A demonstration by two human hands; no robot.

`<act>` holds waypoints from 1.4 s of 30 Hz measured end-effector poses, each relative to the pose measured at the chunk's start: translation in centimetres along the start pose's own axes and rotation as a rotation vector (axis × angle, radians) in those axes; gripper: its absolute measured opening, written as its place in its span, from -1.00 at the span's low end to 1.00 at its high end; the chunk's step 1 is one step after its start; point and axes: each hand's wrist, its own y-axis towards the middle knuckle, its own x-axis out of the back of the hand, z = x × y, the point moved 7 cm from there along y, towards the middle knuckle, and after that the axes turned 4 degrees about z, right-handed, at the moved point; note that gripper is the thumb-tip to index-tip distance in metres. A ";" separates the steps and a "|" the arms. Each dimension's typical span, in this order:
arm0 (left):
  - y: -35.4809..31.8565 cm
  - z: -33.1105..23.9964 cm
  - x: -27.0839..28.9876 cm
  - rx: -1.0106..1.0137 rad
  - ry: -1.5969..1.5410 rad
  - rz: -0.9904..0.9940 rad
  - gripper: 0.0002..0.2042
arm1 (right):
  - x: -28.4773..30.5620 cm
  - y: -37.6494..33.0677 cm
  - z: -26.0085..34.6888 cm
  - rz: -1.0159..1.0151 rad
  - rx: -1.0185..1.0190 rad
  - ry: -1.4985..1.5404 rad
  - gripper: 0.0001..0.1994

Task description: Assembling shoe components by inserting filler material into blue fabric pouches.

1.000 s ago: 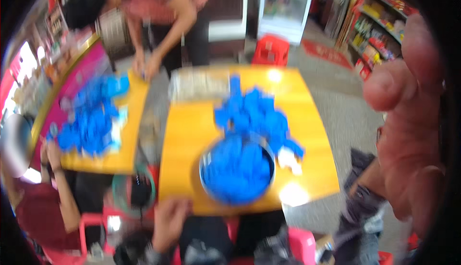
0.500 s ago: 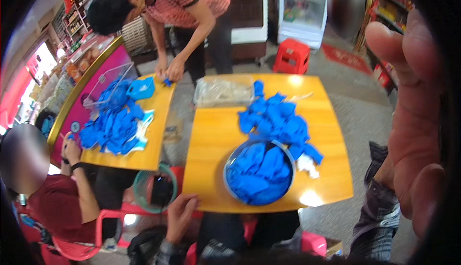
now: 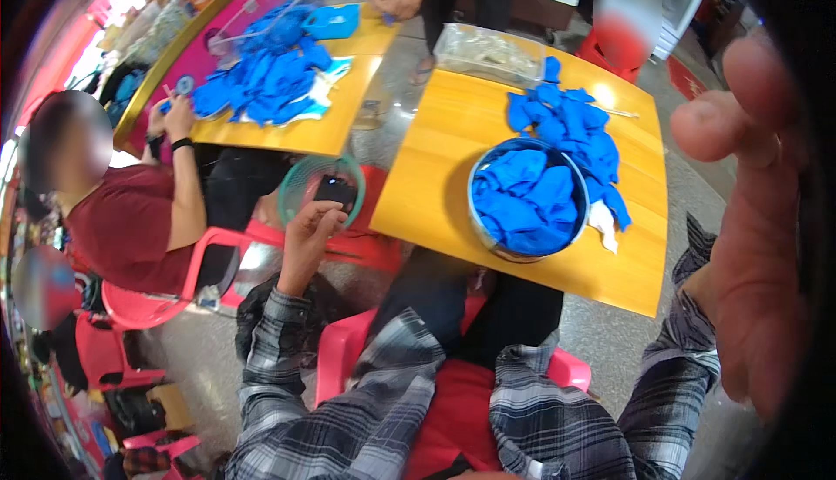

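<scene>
My left hand is raised left of the table, its fingers curled together with nothing visible in them. Behind its fingertips a black flat device lies by a green mesh basket. My right hand looms large and blurred at the right rim, close to the camera, fingers apart and nothing seen in them. In front of me, a round tub full of crumpled blue cloth stands on a yellow table. More blue cloth is heaped behind it, with a white scrap beside the tub.
A clear plastic box with pale contents sits at the table's far edge. On the left, a second yellow table bears blue cloth and a blue basket. A person in maroon sits there; another's hands work beyond. Red stools stand around.
The view has tilted down and turned, so both tables sit higher and my legs show. My left hand has come away from the table's edge. My right hand stays raised near the camera.
</scene>
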 end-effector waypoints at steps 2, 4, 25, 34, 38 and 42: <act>-2.1 0.3 2.1 0.057 0.051 -0.079 -0.85 | -0.9 -0.2 1.3 0.009 -0.005 -0.006 -0.33; -4.7 1.6 5.4 0.098 0.140 -0.188 -0.85 | -1.7 -0.7 1.9 0.039 -0.030 0.002 -0.34; -26.1 15.0 23.3 0.686 0.408 -0.239 -0.75 | -19.1 -8.8 3.1 0.969 -0.135 0.412 -0.57; -26.4 31.8 22.5 0.913 0.976 0.704 -0.73 | -20.5 -9.8 1.0 0.845 -0.196 0.515 -0.64; -39.5 38.4 27.0 0.417 1.462 0.921 -0.56 | -18.9 -13.0 -0.9 0.763 -0.303 0.573 -0.66; -31.7 45.2 17.2 0.387 1.982 0.734 -0.49 | -21.2 -13.5 -0.5 0.771 -0.341 0.583 -0.67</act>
